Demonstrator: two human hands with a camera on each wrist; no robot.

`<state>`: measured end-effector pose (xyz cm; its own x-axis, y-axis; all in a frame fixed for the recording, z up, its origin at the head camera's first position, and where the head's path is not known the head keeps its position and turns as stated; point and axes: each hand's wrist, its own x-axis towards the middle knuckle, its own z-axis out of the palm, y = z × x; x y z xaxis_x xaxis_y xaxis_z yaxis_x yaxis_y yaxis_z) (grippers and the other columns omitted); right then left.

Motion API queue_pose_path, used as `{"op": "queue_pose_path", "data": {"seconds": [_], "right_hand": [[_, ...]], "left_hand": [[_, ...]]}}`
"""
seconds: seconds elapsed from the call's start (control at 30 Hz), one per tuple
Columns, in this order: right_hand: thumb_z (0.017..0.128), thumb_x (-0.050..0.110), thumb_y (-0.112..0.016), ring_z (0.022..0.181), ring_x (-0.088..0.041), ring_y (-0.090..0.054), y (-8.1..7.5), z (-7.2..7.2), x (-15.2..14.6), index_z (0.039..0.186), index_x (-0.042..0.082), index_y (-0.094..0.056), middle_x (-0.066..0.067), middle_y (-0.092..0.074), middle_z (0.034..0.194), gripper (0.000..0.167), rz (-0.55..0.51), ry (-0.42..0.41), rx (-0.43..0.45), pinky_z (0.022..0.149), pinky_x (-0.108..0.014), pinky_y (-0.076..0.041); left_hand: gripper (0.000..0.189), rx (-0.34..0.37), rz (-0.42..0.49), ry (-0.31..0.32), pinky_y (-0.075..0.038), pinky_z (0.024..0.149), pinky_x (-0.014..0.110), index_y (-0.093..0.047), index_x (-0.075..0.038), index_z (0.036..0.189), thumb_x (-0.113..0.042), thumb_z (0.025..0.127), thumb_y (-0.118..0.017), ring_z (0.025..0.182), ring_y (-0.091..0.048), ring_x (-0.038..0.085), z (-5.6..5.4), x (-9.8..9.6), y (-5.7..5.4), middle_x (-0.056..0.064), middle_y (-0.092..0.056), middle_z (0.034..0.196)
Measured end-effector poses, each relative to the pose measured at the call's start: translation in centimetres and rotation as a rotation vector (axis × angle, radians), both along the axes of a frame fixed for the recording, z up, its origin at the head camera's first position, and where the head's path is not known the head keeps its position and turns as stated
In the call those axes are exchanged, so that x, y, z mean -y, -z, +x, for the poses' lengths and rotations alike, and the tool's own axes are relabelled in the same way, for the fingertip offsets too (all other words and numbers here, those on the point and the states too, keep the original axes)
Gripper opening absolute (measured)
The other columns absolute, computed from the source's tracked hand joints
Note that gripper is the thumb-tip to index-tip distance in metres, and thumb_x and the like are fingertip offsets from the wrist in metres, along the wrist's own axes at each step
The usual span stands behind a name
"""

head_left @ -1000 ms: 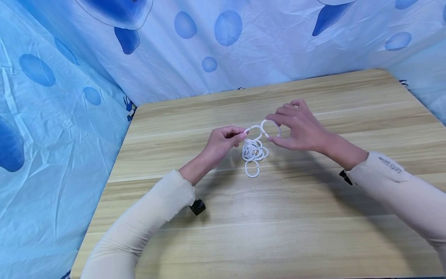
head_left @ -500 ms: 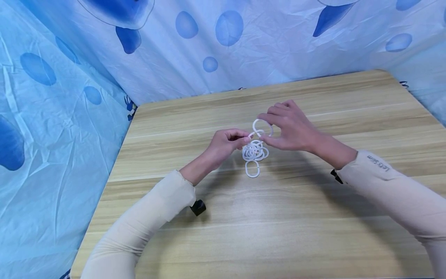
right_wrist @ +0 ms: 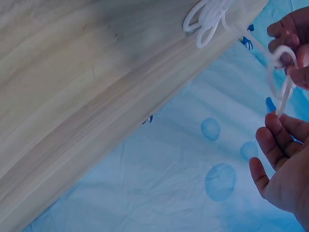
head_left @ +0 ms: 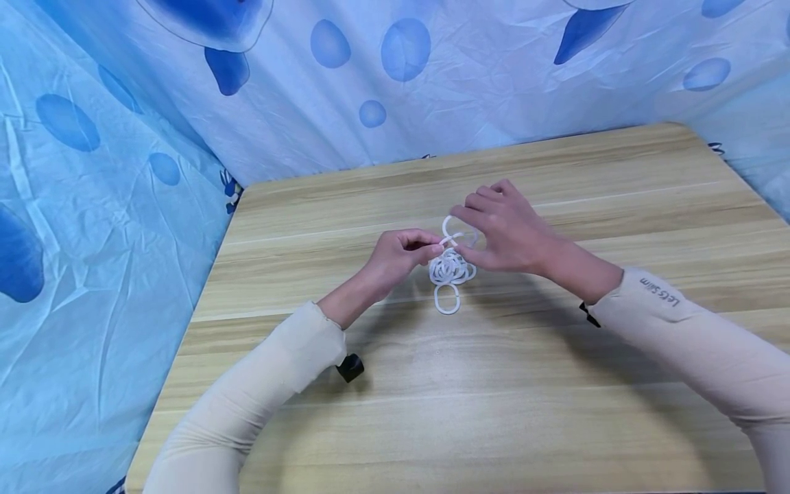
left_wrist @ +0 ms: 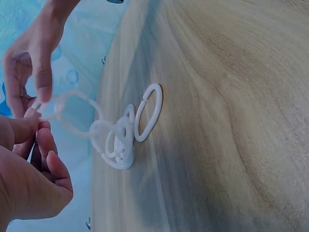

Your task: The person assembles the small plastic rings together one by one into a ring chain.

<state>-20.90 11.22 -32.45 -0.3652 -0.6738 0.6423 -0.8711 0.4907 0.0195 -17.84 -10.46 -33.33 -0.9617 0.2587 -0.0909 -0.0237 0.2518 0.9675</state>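
Near the middle of the table, my left hand point(head_left: 401, 259) pinches a white plastic chain link between thumb and fingertips. My right hand point(head_left: 511, 233) holds another white oval link point(head_left: 446, 224) by its edges, thumb below and index finger above. The two links meet or overlap at the left fingertips; whether they are hooked together I cannot tell. Just below the hands a bunch of white links point(head_left: 452, 267) lies heaped on the table, and a single link point(head_left: 447, 313) lies flat at its near side. In the left wrist view, a blurred link point(left_wrist: 100, 110) hangs between the fingertips and the heap.
The wood-grain table point(head_left: 469, 405) spreads all round the hands. A blue curtain point(head_left: 296, 116) with whale and bubble prints stands behind it and along the left side. Under each sleeve cuff sits a small black device point(head_left: 350, 368).
My right hand has moved left, carrying its link from beside the left hand's link to right over it. The left hand has shifted only slightly; the heap stays put.
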Motion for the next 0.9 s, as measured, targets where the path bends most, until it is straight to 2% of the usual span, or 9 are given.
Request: {"op": "queue_pose_path", "data": {"seconds": [0.1, 0.17, 0.27, 0.37, 0.5, 0.63, 0.83, 0.9], "right_hand": [[0.074, 0.034, -0.071, 0.08, -0.028, -0.055, 0.13, 0.34, 0.25, 0.102, 0.002, -0.069, -0.01, -0.064, 0.084, 0.043, 0.037, -0.007, 0.015, 0.076, -0.047, -0.039], [0.073, 0.035, -0.072, 0.077, -0.028, -0.054, 0.18, 0.55, 0.37, 0.101, 0.002, -0.069, -0.009, -0.063, 0.082, 0.043, 0.051, -0.009, 0.028, 0.076, -0.046, -0.039], [0.073, 0.035, -0.072, 0.072, -0.024, -0.053, 0.15, 0.74, 0.48, 0.099, 0.003, -0.07, -0.005, -0.061, 0.077, 0.041, 0.065, -0.002, 0.076, 0.075, -0.044, -0.039], [0.074, 0.036, -0.072, 0.069, -0.019, -0.051, 0.0, 0.88, 0.53, 0.096, 0.007, -0.07, 0.001, -0.057, 0.071, 0.036, 0.08, 0.013, 0.166, 0.077, -0.043, -0.039], [0.075, 0.035, -0.074, 0.067, -0.013, -0.049, -0.17, 0.97, 0.73, 0.093, 0.011, -0.07, 0.006, -0.052, 0.067, 0.03, 0.074, 0.031, 0.315, 0.076, -0.039, -0.037], [0.076, 0.033, -0.075, 0.066, -0.014, -0.048, -0.04, 0.85, 0.66, 0.094, 0.012, -0.072, 0.003, -0.053, 0.065, 0.027, 0.042, 0.042, 0.416, 0.073, -0.036, -0.033], [0.076, 0.029, -0.075, 0.066, -0.016, -0.051, 0.07, 0.53, 0.53, 0.095, 0.01, -0.073, 0.0, -0.057, 0.066, 0.027, -0.015, 0.012, 0.466, 0.069, -0.034, -0.034], [0.077, 0.028, -0.074, 0.066, -0.016, -0.052, 0.06, 0.45, 0.48, 0.097, 0.011, -0.074, 0.002, -0.057, 0.067, 0.026, -0.038, 0.001, 0.523, 0.067, -0.032, -0.037]], "left_hand": [[0.022, -0.021, -0.01, -0.023, -0.051, 0.082, 0.04, -0.07, 0.003, 0.106, -0.012, 0.089, -0.069, 0.079, -0.058, 0.012, -0.03, -0.06, -0.03, 0.005, -0.07, 0.096], [0.019, -0.038, -0.024, -0.058, -0.05, 0.08, 0.041, -0.071, 0.0, 0.104, -0.011, 0.089, -0.069, 0.077, -0.057, 0.012, -0.04, -0.08, -0.07, 0.005, -0.069, 0.094], [0.015, -0.083, -0.064, -0.117, -0.05, 0.072, 0.032, -0.072, -0.003, 0.101, -0.011, 0.089, -0.07, 0.074, -0.056, 0.011, -0.02, -0.04, -0.12, 0.004, -0.067, 0.089], [0.013, -0.153, -0.094, -0.149, -0.044, 0.063, 0.02, -0.072, -0.004, 0.1, -0.008, 0.087, -0.071, 0.073, -0.055, 0.01, -0.01, 0.04, -0.1, 0.005, -0.067, 0.089], [0.012, -0.248, -0.077, -0.159, -0.043, 0.061, 0.019, -0.072, -0.003, 0.098, -0.005, 0.086, -0.071, 0.071, -0.054, 0.011, 0.09, 0.27, -0.19, 0.007, -0.067, 0.091], [0.009, -0.31, -0.052, -0.134, -0.043, 0.061, 0.02, -0.072, -0.005, 0.095, -0.007, 0.086, -0.072, 0.071, -0.054, 0.012, 0.28, 0.31, -0.32, 0.005, -0.068, 0.093], [0.01, -0.352, -0.028, -0.021, -0.043, 0.062, 0.021, -0.073, -0.004, 0.096, -0.009, 0.087, -0.071, 0.073, -0.052, 0.012, 0.48, 0.48, -0.16, 0.004, -0.067, 0.094], [0.01, -0.378, -0.037, 0.016, -0.042, 0.062, 0.02, -0.074, -0.003, 0.096, -0.006, 0.087, -0.07, 0.073, -0.052, 0.012, 0.49, 0.52, -0.02, 0.005, -0.067, 0.094]]}}
